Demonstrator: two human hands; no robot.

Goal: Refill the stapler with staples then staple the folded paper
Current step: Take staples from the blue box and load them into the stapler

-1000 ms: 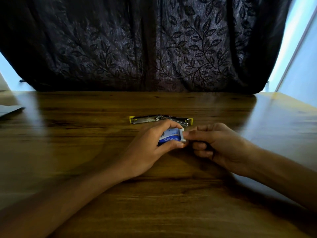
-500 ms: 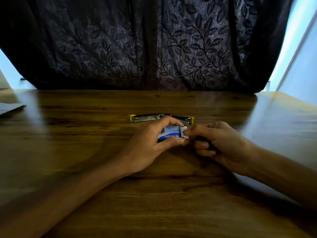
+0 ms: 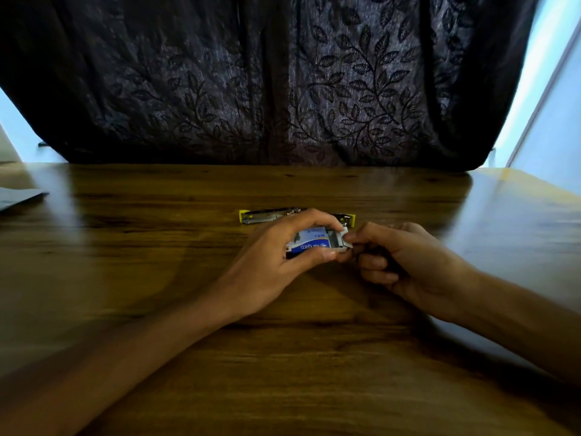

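Note:
A small blue and white staple box (image 3: 311,242) sits in my left hand (image 3: 276,265), gripped between thumb and fingers just above the wooden table (image 3: 157,278). My right hand (image 3: 405,262) pinches the white inner tray (image 3: 341,240) at the box's right end, and the tray sticks out a little. Behind the hands a yellow and metal stapler (image 3: 267,214) lies opened flat on the table, its middle hidden by my left fingers. The folded paper (image 3: 19,196) lies at the far left edge of the table.
A dark leaf-patterned curtain (image 3: 283,83) hangs along the table's far edge. Bright window light falls on both far corners of the table.
The white tray has slid further out of the box's right end as my right hand pulled it. Both hands stay in about the same place.

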